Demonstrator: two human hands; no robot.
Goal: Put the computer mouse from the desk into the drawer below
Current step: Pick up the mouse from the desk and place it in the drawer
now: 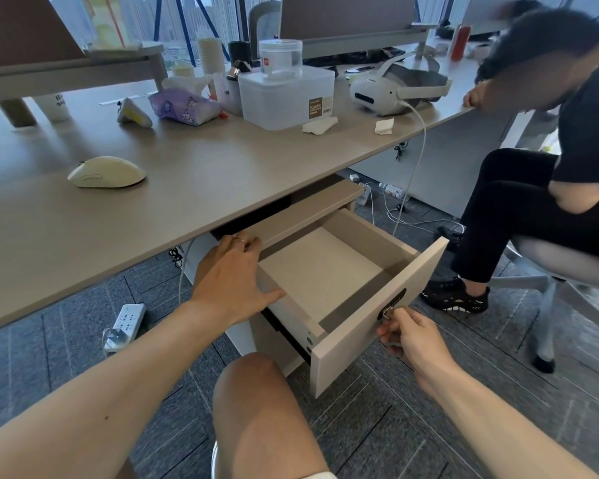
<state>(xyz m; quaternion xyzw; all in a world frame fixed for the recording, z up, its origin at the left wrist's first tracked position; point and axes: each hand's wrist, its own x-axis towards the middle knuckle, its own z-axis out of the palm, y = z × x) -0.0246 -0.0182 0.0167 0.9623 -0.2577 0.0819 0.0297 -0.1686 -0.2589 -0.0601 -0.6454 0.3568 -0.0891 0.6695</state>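
Drawer open, mouse waiting!
Right hand (408, 335) pinches the key (388, 312); left hand (237, 271), unclenched, steadies the drawer (360, 326)'s left edge; mouse (106, 171) near the desk (222, 167)'s front edge.

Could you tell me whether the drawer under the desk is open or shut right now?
Open. The drawer is pulled out, its bare inside showing; the right hand holds the key at its front, and the mouse lies on the desk.
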